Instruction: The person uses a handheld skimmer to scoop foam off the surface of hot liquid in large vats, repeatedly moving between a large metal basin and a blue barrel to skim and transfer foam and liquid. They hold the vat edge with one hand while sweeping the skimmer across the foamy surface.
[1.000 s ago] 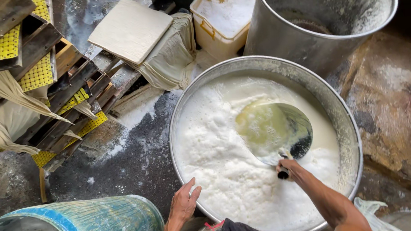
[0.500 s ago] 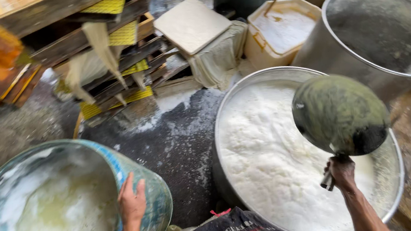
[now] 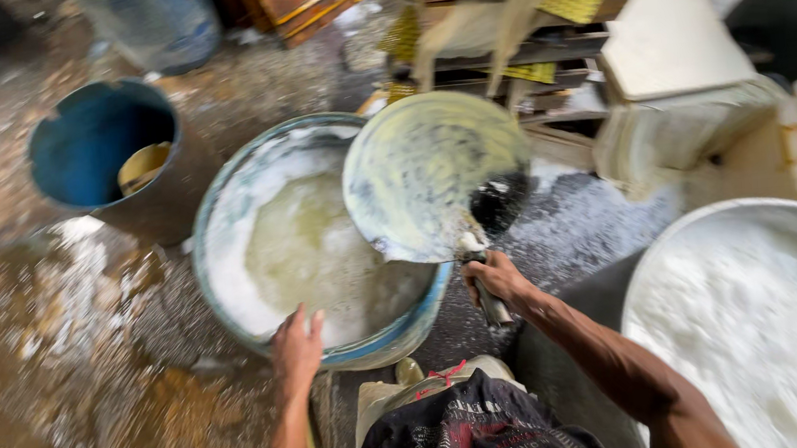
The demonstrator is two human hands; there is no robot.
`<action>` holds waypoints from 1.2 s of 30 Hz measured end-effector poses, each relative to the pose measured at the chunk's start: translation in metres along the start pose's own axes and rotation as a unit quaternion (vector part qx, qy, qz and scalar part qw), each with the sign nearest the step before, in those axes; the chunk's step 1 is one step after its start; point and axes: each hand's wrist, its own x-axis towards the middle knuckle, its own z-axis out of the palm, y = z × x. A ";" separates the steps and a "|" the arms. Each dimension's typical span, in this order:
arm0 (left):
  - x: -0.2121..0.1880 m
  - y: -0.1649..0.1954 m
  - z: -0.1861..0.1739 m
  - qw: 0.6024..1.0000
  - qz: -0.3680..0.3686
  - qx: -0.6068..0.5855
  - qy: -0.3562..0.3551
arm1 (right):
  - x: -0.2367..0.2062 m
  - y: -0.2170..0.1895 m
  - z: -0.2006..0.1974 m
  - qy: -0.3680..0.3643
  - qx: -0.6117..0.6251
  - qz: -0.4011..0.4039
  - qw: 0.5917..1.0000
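Right hand is closed tight around the short handle of a large round shallow metal scoop pan, coated in pale yellowish-white residue. The pan hangs tilted above the right rim of the wide blue plastic tub, which holds cloudy yellowish liquid ringed with white foam. Left hand lies palm-down on the tub's near rim, fingers loosely spread, gripping nothing.

Judgement on technique: keep the pan's lower lip inside the tub's rim so the pour lands on liquid, not on the wet speckled concrete floor. Tip slowly from the wrist; the short handle gives little leverage, so a full pan could twist. The left hand steadying the rim should stay clear of the stream.

Surroundings: 1 big round metal vat of white foamy curd at lower right; 1 dark blue bucket with a yellowish scoop inside at upper left; stacked wooden frames with yellow mesh behind; a pale square block on a cloth-draped mould.

Change against the frame 0.5 s ago: the pan then hung over the metal vat, underside to camera; now it is over the blue tub, inner face showing. The left hand keeps its place on the tub's rim. View has swung left.
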 end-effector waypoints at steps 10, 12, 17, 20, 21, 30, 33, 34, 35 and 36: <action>0.030 0.011 0.025 0.987 -0.148 0.056 0.037 | 0.241 -0.030 0.120 0.162 -0.378 -0.088 0.907; 0.027 0.013 0.022 0.987 -0.142 0.047 0.063 | 0.263 -0.026 0.125 0.190 -0.441 -0.131 0.868; 0.031 0.013 0.016 0.986 -0.146 0.030 0.074 | 0.295 0.038 0.133 0.026 -0.439 -0.122 0.890; 0.032 0.015 0.014 0.986 -0.127 0.017 0.106 | 0.296 0.080 0.147 -0.158 -0.359 0.023 0.919; 0.030 0.016 0.012 0.986 -0.117 0.015 0.119 | 0.293 0.089 0.152 -0.204 -0.287 0.085 0.932; 0.027 0.022 0.008 0.979 -0.091 -0.037 0.181 | 0.252 0.044 0.181 -0.315 0.093 0.379 0.865; 0.024 0.018 0.018 0.976 -0.098 -0.050 0.187 | 0.241 0.030 0.171 -0.335 0.090 0.431 0.833; 0.024 0.015 0.024 0.975 -0.095 -0.054 0.191 | 0.239 0.027 0.164 -0.354 0.104 0.441 0.818; 0.022 0.010 0.028 0.973 -0.084 -0.056 0.207 | 0.236 0.025 0.156 -0.358 0.096 0.422 0.827; 0.022 0.006 0.034 0.971 -0.073 -0.059 0.221 | 0.234 0.023 0.145 -0.361 0.088 0.404 0.836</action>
